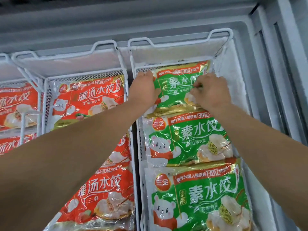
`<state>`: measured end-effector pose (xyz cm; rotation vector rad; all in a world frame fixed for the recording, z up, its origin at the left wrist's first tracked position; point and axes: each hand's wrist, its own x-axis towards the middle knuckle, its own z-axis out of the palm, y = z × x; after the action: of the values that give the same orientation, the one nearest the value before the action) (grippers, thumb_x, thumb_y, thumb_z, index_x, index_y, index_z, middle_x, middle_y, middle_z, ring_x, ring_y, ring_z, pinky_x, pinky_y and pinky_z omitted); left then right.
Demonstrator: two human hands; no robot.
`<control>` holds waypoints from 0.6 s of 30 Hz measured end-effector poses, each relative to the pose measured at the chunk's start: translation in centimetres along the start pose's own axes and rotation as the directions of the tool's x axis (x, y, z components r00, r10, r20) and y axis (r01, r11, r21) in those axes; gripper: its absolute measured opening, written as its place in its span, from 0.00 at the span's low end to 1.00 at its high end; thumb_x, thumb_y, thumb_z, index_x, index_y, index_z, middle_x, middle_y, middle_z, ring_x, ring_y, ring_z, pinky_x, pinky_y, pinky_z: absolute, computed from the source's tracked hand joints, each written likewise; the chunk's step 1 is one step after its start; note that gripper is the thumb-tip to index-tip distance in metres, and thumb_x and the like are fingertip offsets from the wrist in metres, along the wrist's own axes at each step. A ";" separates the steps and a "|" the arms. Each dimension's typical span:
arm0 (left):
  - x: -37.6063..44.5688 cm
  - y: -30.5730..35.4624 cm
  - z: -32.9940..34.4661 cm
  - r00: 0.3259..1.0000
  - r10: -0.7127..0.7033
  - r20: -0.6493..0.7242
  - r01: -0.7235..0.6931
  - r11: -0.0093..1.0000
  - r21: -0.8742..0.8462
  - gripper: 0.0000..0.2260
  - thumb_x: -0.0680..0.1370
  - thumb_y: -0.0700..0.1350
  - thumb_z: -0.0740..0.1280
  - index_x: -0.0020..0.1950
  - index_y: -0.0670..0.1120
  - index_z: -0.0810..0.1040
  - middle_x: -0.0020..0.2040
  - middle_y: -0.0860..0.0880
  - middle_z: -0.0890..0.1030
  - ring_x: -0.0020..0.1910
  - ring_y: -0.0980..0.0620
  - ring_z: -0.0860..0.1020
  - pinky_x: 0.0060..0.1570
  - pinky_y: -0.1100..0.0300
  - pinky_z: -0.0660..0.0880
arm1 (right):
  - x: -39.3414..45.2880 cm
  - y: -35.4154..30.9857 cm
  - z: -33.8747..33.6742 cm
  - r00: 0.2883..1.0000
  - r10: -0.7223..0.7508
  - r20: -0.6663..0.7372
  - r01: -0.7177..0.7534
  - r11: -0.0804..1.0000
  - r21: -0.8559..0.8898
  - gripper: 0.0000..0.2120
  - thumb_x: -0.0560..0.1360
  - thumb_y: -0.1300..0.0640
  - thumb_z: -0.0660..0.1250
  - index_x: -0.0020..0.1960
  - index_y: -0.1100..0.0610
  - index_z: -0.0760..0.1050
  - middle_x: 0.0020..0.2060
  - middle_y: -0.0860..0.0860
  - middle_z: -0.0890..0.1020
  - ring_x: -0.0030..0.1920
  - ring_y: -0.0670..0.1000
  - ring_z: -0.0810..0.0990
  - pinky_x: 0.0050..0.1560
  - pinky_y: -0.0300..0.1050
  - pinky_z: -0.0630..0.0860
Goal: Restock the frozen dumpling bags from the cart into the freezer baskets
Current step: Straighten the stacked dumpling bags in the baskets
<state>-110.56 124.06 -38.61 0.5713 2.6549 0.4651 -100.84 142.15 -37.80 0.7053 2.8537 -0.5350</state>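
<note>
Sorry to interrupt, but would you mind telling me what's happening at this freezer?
A person is restocking frozen dumplings. Both hands are on the farthest green dumpling bag in the right-hand wire basket: the left hand grips its left edge, and the right hand pinches its front. Two more green bags lie nearer in that basket; red bags fill the next one.
</note>
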 end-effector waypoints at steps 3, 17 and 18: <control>-0.2 0.0 0.5 0.997 0.045 -0.063 -0.045 0.999 0.009 0.07 0.76 0.39 0.68 0.54 0.40 0.78 0.55 0.40 0.76 0.49 0.42 0.78 0.46 0.54 0.73 | -0.5 -0.2 1.2 0.995 0.026 -0.096 -0.027 1.000 -0.005 0.07 0.78 0.51 0.66 0.46 0.53 0.79 0.43 0.50 0.80 0.49 0.54 0.75 0.48 0.44 0.66; 0.6 1.1 -2.2 0.962 0.270 -0.046 -0.259 0.950 0.174 0.24 0.76 0.49 0.69 0.68 0.40 0.72 0.64 0.40 0.75 0.64 0.39 0.72 0.62 0.46 0.73 | 1.4 -0.1 -2.9 0.985 -0.164 0.062 0.158 0.984 0.086 0.33 0.71 0.55 0.75 0.73 0.55 0.67 0.69 0.54 0.69 0.70 0.57 0.67 0.72 0.50 0.64; 0.5 1.2 -1.5 0.950 0.311 0.039 -0.312 0.933 0.178 0.31 0.76 0.54 0.69 0.74 0.40 0.66 0.71 0.39 0.70 0.71 0.39 0.68 0.68 0.45 0.69 | 1.9 0.0 -2.6 0.964 -0.214 0.156 0.207 0.977 0.061 0.40 0.70 0.55 0.76 0.77 0.56 0.61 0.74 0.55 0.63 0.74 0.59 0.61 0.76 0.52 0.60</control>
<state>-111.22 124.98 -37.01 1.0589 2.6206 0.3041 -102.64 143.96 -35.81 0.3471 2.7860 -0.6539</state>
